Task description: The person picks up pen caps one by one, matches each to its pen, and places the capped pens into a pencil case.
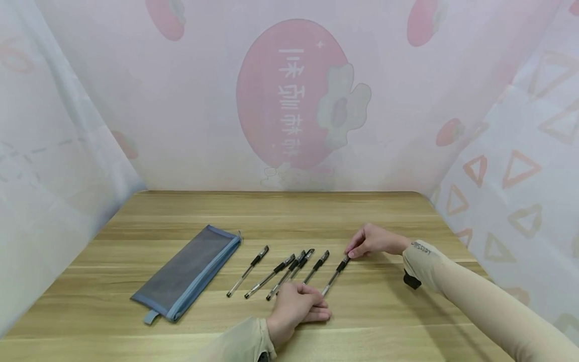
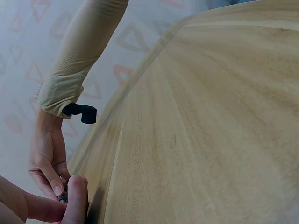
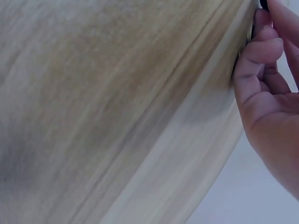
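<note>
Six slim black-capped clear pens in loose row on pale wooden surface [image 1: 362, 311], beside flat blue-grey mesh zip pouch [image 1: 187, 271].

Rightmost pen [image 1: 335, 274]: right hand [image 1: 373, 240] fingers pinch capped end, left hand [image 1: 296, 306] fingers press tip end; steadied at both ends, seemingly for aligning.

Two bare hands, left hand [image 1: 296, 304] and right hand [image 1: 373, 240], no rings or gloves visible. Both arms in snug beige ribbed sleeves [image 1: 470, 289] ending at the wrist. Right cuff carries small dark lettering [image 1: 422, 247], too small to read. Black strap or mount piece [image 1: 411, 280] sticks out under the right wrist; also seen in left wrist view [image 2: 81, 112].
</note>
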`<state>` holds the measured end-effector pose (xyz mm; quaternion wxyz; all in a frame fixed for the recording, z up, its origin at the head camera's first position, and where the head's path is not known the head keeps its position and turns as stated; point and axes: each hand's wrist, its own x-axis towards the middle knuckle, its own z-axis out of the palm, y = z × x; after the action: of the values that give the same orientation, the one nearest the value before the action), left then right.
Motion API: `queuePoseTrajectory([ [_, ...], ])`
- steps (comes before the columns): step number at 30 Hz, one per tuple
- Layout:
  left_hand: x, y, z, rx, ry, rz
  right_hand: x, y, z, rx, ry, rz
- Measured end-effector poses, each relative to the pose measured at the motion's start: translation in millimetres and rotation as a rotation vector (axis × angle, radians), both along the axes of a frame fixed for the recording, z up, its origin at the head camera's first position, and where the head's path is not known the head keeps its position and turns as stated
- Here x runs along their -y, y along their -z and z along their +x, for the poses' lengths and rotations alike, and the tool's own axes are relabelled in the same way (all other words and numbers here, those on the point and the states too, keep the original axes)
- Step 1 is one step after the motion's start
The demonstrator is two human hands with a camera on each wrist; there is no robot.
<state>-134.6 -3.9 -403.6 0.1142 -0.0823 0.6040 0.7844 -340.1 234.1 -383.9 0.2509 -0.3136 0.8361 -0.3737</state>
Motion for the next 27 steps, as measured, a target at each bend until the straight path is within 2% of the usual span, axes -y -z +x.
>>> queuePoseTrajectory([
  [13,1.0,1.8,0.0,0.010,0.011,0.001,2.6,-3.7,2.5,-0.030,-0.014,0.013],
  [23,0.7,2.6,-0.1,-0.007,0.018,0.004,2.8,-2.6,5.1,0.003,0.025,-0.010],
  [27,2.3,-1.5,3.0,-0.018,0.024,0.004,2.9,-3.6,9.5,0.006,0.050,-0.026],
])
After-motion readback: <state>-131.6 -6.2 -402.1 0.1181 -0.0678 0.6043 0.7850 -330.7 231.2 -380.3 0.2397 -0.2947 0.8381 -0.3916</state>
